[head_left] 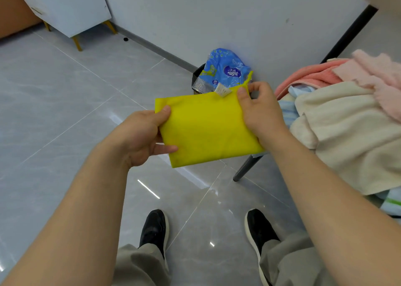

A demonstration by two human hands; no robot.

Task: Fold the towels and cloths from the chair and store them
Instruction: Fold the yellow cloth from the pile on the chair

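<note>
A yellow cloth point(206, 127), folded into a flat rectangle with a small white tag at its far edge, is held in the air in front of me. My left hand point(138, 138) pinches its left edge, thumb on top. My right hand point(260, 112) grips its right side near the far corner. To the right, a chair with black legs point(245, 168) carries a heap of towels: a cream one point(351, 131) on top, a pink one point(379, 79), a coral one point(308, 77) and light blue striped ones point(286, 110) underneath.
A black bin point(198, 77) stuffed with a blue plastic package point(225, 68) stands against the grey wall behind the cloth. A white cabinet point(65, 6) on gold legs is at the far left. Glossy grey tiles point(65, 112) cover the floor; my black shoes point(154, 229) are below.
</note>
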